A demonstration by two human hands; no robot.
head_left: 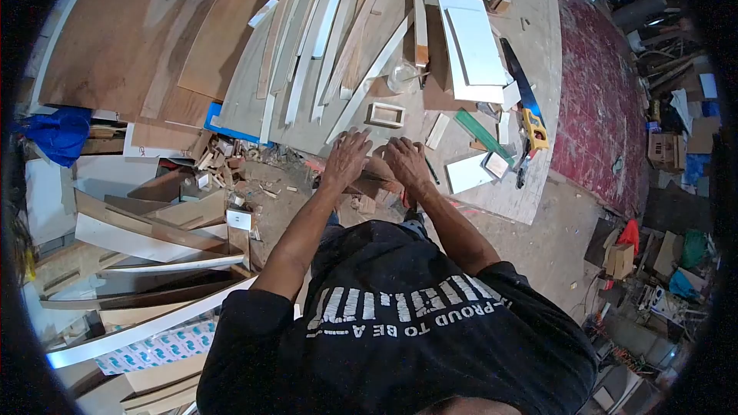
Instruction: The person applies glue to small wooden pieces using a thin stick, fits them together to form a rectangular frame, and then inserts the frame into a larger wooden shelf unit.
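Note:
My left hand [348, 157] rests at the near edge of the worktable [304, 137], palm down with its fingers apart. Beside it on the right, my right hand [406, 161] lies palm down at the same edge, fingers slightly bent and apart. Neither hand shows anything in its grasp. Brown material [372, 174] shows between the wrists, and whether it is touched I cannot tell. Just beyond the fingertips sits a small rectangular wooden frame [387, 114]. A dark pencil-like stick [432, 170] lies to the right of my right hand.
Long wood strips [330, 27] spread across the table's far left. White panels [474, 46], a green strip [483, 137] and a handsaw with a yellow handle [535, 129] lie to the right. Large brown boards [115, 38] are at the left, and offcuts [165, 234] are piled below them.

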